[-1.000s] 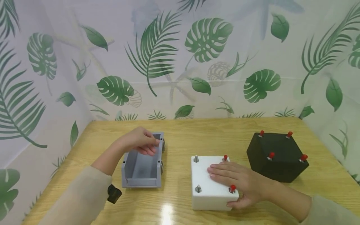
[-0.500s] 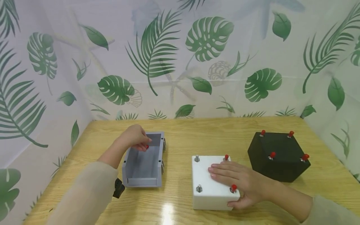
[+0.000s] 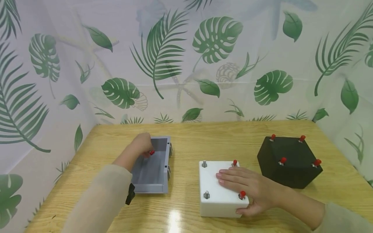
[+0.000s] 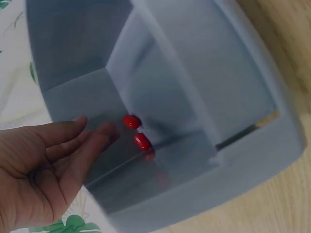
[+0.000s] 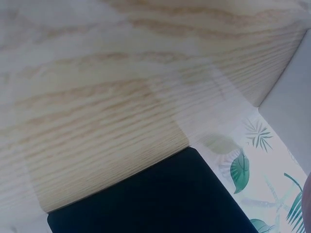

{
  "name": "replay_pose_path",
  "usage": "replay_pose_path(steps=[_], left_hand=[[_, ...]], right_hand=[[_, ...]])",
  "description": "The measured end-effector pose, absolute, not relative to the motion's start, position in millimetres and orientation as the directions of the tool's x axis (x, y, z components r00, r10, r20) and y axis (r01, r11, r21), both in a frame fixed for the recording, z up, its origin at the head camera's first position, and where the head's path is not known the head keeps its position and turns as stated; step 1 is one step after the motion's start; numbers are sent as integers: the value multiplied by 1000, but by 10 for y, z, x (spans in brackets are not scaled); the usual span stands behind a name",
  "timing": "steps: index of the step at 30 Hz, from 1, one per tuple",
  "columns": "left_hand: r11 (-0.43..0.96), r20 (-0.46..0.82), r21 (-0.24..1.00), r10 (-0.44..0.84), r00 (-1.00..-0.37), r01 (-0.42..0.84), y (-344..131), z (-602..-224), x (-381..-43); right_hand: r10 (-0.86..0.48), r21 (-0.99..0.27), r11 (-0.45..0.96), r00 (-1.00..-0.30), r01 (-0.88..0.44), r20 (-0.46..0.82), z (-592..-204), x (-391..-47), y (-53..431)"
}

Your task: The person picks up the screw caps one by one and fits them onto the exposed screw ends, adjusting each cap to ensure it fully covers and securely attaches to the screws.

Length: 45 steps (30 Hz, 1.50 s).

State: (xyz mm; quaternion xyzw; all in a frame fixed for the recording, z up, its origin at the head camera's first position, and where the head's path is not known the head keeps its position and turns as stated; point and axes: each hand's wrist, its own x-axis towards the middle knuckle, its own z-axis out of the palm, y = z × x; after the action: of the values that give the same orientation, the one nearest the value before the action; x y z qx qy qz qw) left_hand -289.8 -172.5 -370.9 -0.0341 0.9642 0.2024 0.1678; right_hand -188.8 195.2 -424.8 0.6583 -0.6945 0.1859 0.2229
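My left hand [image 3: 142, 144] reaches into the grey bin [image 3: 165, 188], its fingers partly hidden in the head view. In the left wrist view the thumb and fingertips are apart, with nothing between them. Two small red caps [image 4: 142, 141] lie on the bin floor just beyond the fingertips. My right hand [image 3: 247, 187] rests on the white box [image 3: 215, 210], fingers laid straight across the top and thumb against its side. Two bare metal bolts [image 3: 206, 194] stand at the box's left corners. Red caps [image 3: 242, 194] cover the two on the right.
Behind my right forearm sits a black box [image 3: 288, 171], topped with several red-capped bolts; it also shows in the right wrist view. Leaf-printed cloth [image 3: 175, 64] walls in the wooden table [image 3: 186, 139] at the back and sides.
My left hand has moved from above the bin's right side toward the left, then down into it. A red cap has come into sight by the fingers. My right hand stays put.
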Motion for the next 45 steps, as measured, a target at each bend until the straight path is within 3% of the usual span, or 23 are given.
replay_pose_path(steps=[5,9,19,24,31,41,45], left_hand=[[961,-267,271,20,-963,-55,-1712,-3775,-2867],[954,-237,297,37,-971,-37,-1697,-3801,-2852],[943,-316,326,43,-948,-66,-1658,-3930,-2875],[963,-285,268,48,-957,-32,-1648,-4000,-2859],[959,-277,281,34,-960,-47,-1630,-4069,-2841],[959,-344,278,151,-927,53,-1625,-4007,-2805],[946,-393,324,161,-905,28,-1632,-3965,-2773]], right_hand=[[-838,38,73,-41,-997,545,-4230,-1886,1955],[-839,41,79,-44,-996,542,-4219,-1883,1959],[-828,45,66,-29,-997,560,-4229,-1876,1944],[-843,30,86,-56,-996,535,-4218,-1862,1964],[-847,24,93,-67,-995,528,-4220,-1863,1970],[-843,34,90,-58,-995,534,-4227,-1869,1964],[-842,31,89,-58,-996,536,-4226,-1868,1967]])
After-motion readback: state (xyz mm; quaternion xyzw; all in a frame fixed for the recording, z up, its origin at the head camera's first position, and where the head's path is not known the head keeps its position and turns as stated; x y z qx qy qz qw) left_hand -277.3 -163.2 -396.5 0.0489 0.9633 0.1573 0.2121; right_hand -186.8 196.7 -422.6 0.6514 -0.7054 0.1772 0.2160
